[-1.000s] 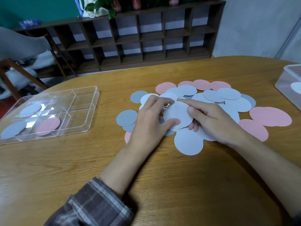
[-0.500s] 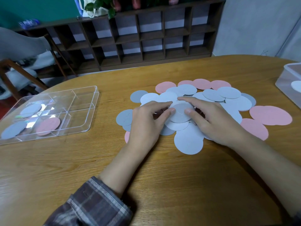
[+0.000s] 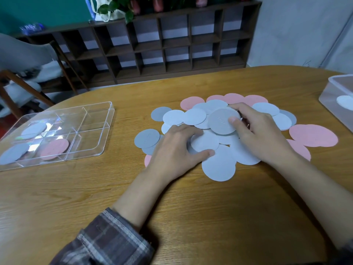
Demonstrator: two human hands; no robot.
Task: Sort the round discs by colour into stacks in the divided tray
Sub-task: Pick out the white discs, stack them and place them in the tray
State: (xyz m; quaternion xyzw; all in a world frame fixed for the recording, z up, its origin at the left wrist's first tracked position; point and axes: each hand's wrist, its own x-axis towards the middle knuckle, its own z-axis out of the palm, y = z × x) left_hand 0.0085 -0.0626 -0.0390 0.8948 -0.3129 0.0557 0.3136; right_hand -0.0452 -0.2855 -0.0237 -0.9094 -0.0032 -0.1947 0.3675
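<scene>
A loose pile of pale blue, grey and pink round discs (image 3: 219,165) covers the middle of the wooden table. My right hand (image 3: 261,136) pinches a grey disc (image 3: 221,121) between thumb and fingers, its edge raised a little over the pile. My left hand (image 3: 175,150) lies on the pile's left side, thumb and fingers spread round a pale disc (image 3: 205,142) and pressing on it. The clear divided tray (image 3: 95,129) sits at the left; one pink disc (image 3: 55,149) and two bluish discs (image 3: 34,130) lie in separate compartments.
A clear plastic box (image 3: 336,92) with a white disc inside stands at the table's right edge. Behind the table runs a dark wooden shelf unit (image 3: 172,44). A chair (image 3: 28,77) stands at the far left.
My right hand has lifted the grey disc off the stack and drawn it back to the right. My left hand has slid down and spread over a pale disc.
</scene>
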